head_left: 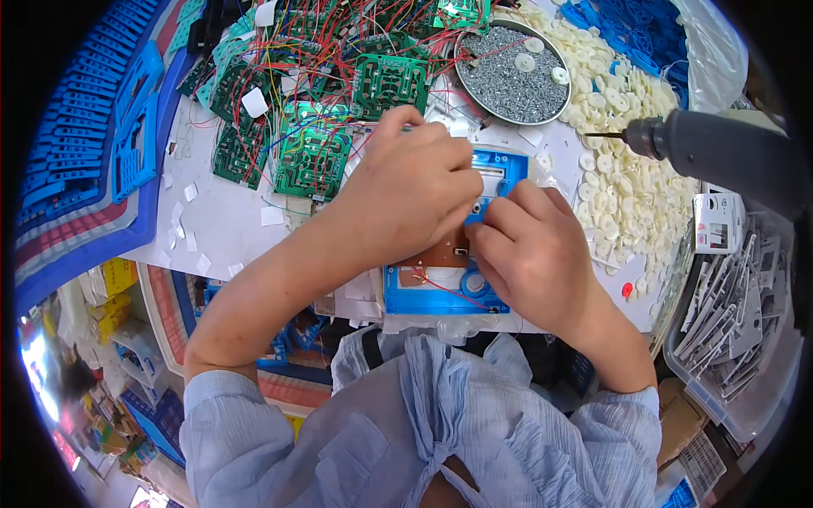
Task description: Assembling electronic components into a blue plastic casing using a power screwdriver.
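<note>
On the table before me lies a blue plastic housing point(412, 300), with a brown circuit board point(435, 256) inside and a thin red wire point(446, 289) across its lower part. My left hand point(412, 188) is over the housing's upper left, fingers curled and closed. Its fingertips are turned away, so whatever they hold is hidden. At the right side of the housing my right hand point(540, 261) has its fingers bent together in a pinch against the board area. Anything between those fingers is too small or covered to make out.
Green circuit boards point(389, 85) with tangled wires are heaped at the far left. A round tray of screws point(512, 74) stands behind my hands. Cream plastic discs point(618, 127) are piled right, under a dark power screwdriver point(711, 148). Blue plastic frames point(80, 127) are stacked left; a clear bin point(732, 339) holds metal strips.
</note>
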